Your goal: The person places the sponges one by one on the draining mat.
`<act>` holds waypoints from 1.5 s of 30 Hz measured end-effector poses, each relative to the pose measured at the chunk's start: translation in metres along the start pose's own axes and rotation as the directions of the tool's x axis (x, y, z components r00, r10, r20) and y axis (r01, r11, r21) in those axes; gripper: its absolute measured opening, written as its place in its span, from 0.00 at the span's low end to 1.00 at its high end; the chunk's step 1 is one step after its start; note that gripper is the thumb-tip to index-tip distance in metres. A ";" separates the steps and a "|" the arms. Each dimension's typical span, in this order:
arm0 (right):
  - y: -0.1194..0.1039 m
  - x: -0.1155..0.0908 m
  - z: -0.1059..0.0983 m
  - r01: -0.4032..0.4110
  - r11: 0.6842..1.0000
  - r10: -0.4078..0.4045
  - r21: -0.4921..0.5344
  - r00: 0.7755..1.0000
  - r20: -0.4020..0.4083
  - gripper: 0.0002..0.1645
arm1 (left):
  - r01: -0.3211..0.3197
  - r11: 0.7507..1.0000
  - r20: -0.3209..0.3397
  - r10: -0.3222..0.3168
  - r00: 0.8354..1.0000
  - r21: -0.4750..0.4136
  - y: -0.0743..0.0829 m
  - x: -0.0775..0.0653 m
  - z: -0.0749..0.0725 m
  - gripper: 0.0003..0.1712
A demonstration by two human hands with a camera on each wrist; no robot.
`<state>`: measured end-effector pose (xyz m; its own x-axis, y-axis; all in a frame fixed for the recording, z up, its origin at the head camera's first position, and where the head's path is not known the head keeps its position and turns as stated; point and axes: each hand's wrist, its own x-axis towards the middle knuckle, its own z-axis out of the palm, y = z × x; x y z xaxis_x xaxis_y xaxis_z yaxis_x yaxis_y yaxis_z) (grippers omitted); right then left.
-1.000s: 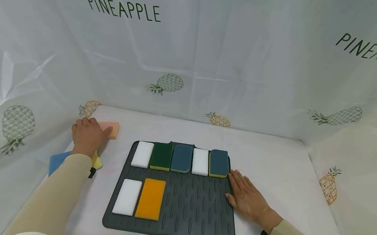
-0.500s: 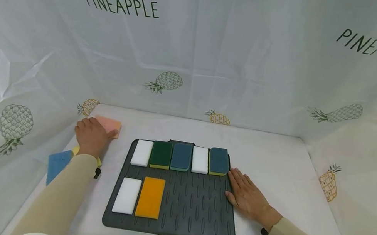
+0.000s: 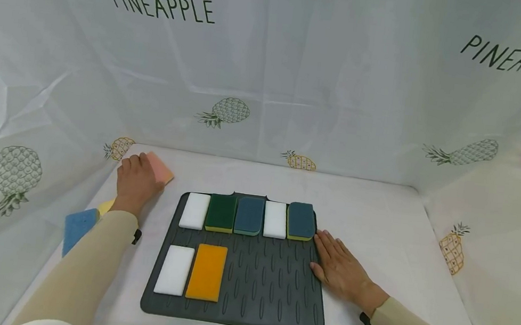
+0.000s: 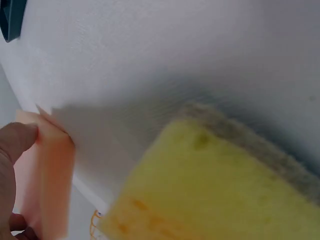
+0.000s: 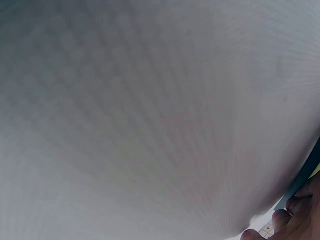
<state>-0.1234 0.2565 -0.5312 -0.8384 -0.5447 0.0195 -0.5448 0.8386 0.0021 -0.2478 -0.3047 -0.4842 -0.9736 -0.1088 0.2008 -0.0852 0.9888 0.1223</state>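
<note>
The left hand (image 3: 136, 180) grasps a pink sponge (image 3: 160, 169) near the counter's (image 3: 380, 213) far left corner, thumb against one side and fingers around the other; the sponge sits askew to the edges, and whether it touches the counter cannot be told. A yellow sponge (image 4: 200, 185) and a blue sponge (image 3: 78, 227) lie by the counter's left edge, partly behind the sleeve (image 3: 84, 266). The right hand (image 3: 341, 273) is flat and grips nothing, its extended fingers touching the right edge of a dark mat (image 3: 270, 287). Along the mat's far edge stand five sponges in a row (image 3: 249, 215): white, green, blue, white, blue. Toward its near left corner lie a white sponge (image 3: 174, 270) and an orange sponge (image 3: 206, 273).
</note>
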 end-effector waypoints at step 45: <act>0.006 0.003 0.004 0.011 1.000 -0.011 -0.003 1.000 0.015 0.45 | -0.345 0.938 -0.160 0.338 0.927 -0.021 0.014 -0.013 -0.035 0.57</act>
<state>-0.1289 0.2597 -0.5347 -0.8327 -0.5538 0.0047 -0.5537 0.8327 0.0056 -0.2284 -0.2934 -0.4509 -0.8977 0.2167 0.3836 0.2606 0.9632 0.0658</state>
